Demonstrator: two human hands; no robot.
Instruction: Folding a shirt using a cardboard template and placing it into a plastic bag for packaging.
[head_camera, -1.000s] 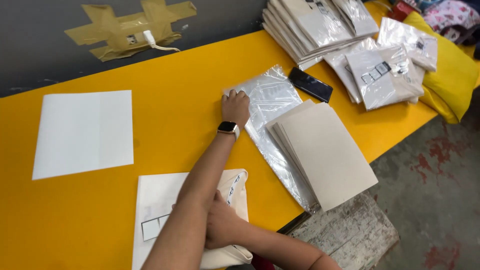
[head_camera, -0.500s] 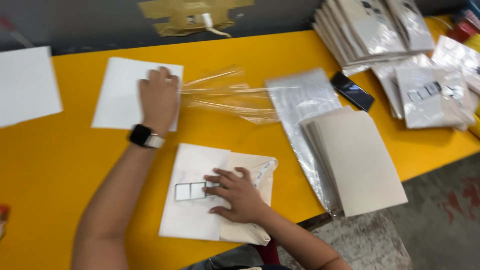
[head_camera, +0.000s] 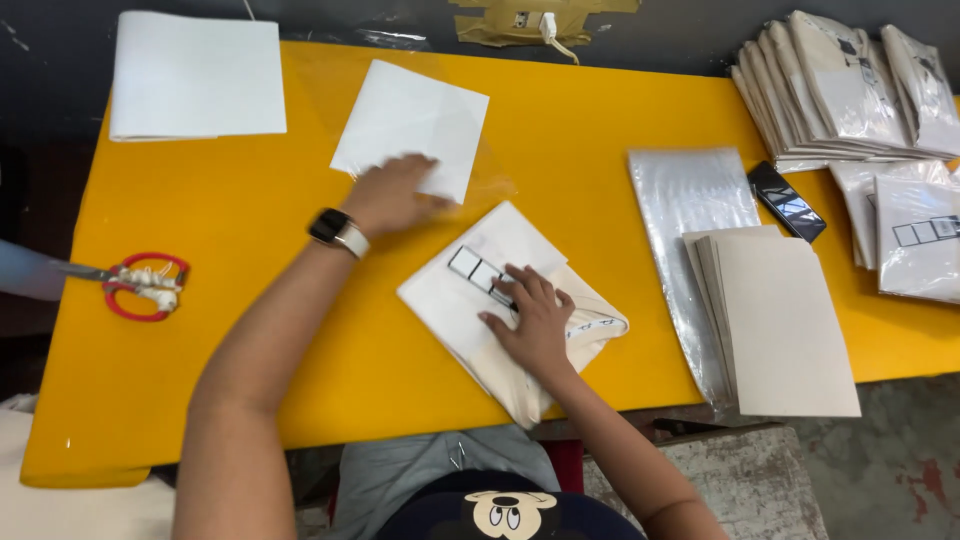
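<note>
A folded white garment (head_camera: 470, 310) with a row of small black squares printed on it lies at the near edge of the yellow table (head_camera: 250, 230). My right hand (head_camera: 530, 322) rests flat on it, fingers spread. My left hand (head_camera: 388, 195), with a dark watch on its wrist, grips the near edge of a clear plastic bag (head_camera: 488, 172). The bag lies over a white sheet (head_camera: 410, 115) just beyond the garment. The bag is hard to make out against the sheet.
Red-handled scissors (head_camera: 140, 285) lie at the left. A white paper stack (head_camera: 195, 75) sits far left. To the right are clear bags (head_camera: 690, 195), grey card sheets (head_camera: 785, 325), a black phone (head_camera: 787, 200) and piles of bagged garments (head_camera: 850, 85).
My left hand took a clear bag from the pile on the right and drew it left, over the white sheet. My right hand stayed on the folded garment.
</note>
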